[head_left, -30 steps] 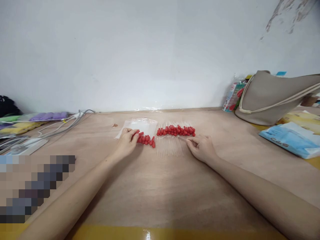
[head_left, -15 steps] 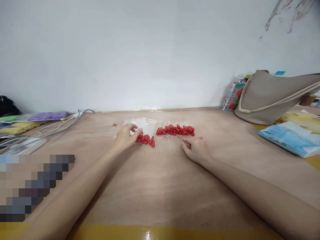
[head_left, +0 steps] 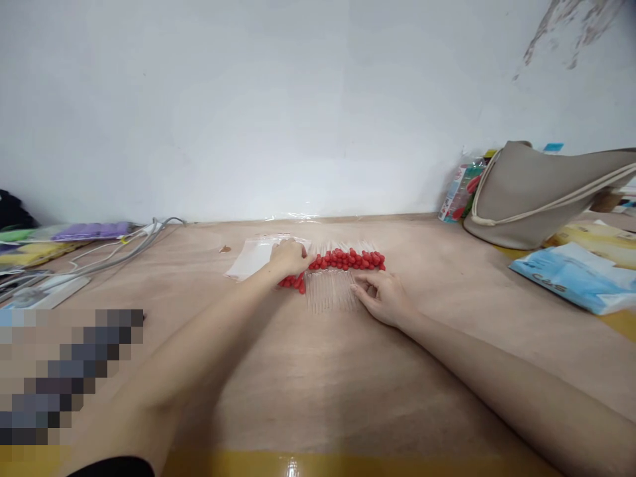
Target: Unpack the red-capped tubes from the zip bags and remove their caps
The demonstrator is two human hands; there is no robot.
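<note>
My left hand [head_left: 291, 257] hovers over the left end of a row of small red rounded pieces [head_left: 348, 259], its fingers curled in and the thumb close to the row. Whatever lies between its fingertips is hidden. Under its wrist, a smaller cluster of red pieces [head_left: 301, 283] shows in part. My right hand [head_left: 385, 298] rests on the table, thumb and forefinger slightly apart at the right edge of a row of thin clear sticks [head_left: 330, 291]. More thin sticks [head_left: 342, 245] stick out behind the red row. Partly beneath my left hand lies a white sheet in clear plastic [head_left: 251, 258].
Cables and a white power strip [head_left: 64, 291] lie at the left, near colourful packets [head_left: 92, 230]. At the right stand a grey-beige bag [head_left: 536, 192] and a clear printed package [head_left: 460, 192], with a blue tissue pack [head_left: 556, 275] in front. A white wall [head_left: 318, 112] closes the back.
My left hand has moved right, from the smaller red cluster to the left end of the red row, its fingers curling. My right hand has barely moved; its thumb and forefinger have parted.
</note>
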